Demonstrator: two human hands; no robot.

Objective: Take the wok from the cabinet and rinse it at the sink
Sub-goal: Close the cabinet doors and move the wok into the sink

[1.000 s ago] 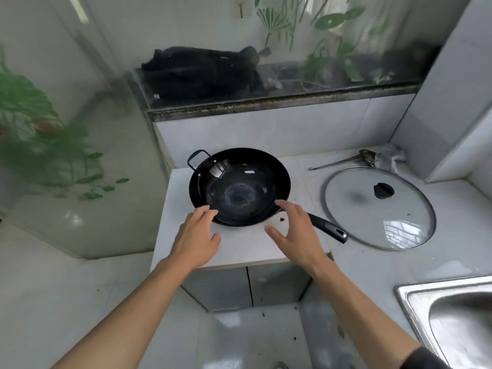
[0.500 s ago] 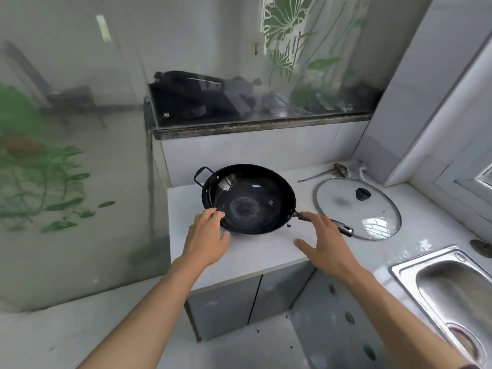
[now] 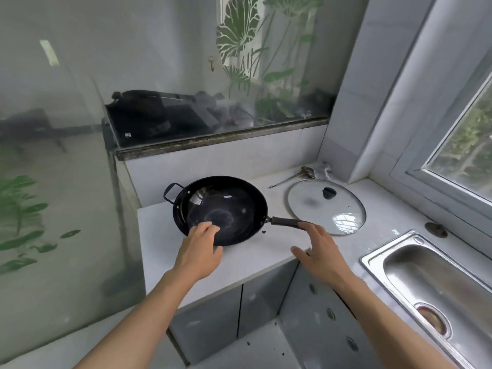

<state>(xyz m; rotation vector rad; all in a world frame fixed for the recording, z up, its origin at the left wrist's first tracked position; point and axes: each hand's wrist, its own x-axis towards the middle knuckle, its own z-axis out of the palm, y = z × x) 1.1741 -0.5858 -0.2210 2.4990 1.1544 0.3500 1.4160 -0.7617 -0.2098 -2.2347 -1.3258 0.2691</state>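
The black wok (image 3: 226, 206) sits on the white counter (image 3: 255, 259), its small loop handle at the far left and its long dark handle (image 3: 286, 222) pointing right. My left hand (image 3: 199, 251) is at the near rim, fingers curled over the edge into the wok and thumb outside it. My right hand (image 3: 319, 254) hovers with fingers spread, fingertips at the end of the long handle but not closed around it. The steel sink (image 3: 372, 258) lies to the right, lower in the view.
A glass lid (image 3: 314, 209) lies flat just right of the wok, with a metal utensil (image 3: 290, 178) behind it. Grey cabinet doors (image 3: 213, 320) are below the counter. A glass partition stands at left, a window at right, and a black stove (image 3: 159, 121) on the raised ledge.
My right hand has moved right from the wok's rim to the end of the long handle. My left fingers have gone over the near rim. The wok has not moved.
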